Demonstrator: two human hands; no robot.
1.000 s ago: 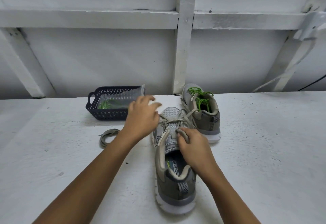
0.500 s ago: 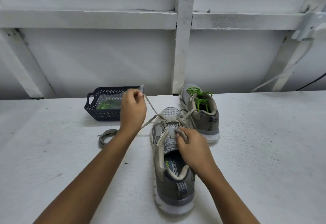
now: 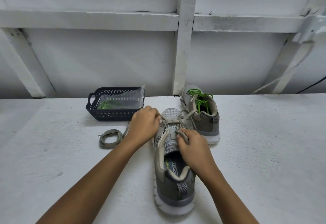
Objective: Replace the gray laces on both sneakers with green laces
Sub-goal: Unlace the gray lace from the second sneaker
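Your left hand (image 3: 144, 123) sat curled at the left eyelets of the near sneaker (image 3: 174, 185), its grip closed on the gray lace (image 3: 181, 118) just behind the toe. Your right hand (image 3: 194, 146) had its grip pinched on that sneaker's right eyelet edge beside the tongue. The near sneaker lay mid-worktop (image 3: 264, 153), heel toward you, toe toward the back wall (image 3: 105, 56). The far sneaker (image 3: 206, 123), threaded with green lace (image 3: 199, 100), stood just beyond on the right, its toe close to the worktop's back edge. A dark basket (image 3: 112, 114) holding a clear bag (image 3: 123, 98) stood near that edge, left of your left hand, with a coiled lace (image 3: 110, 138) just in front of it. The worktop stretched wide to the right of both sneakers and to the left of your left forearm
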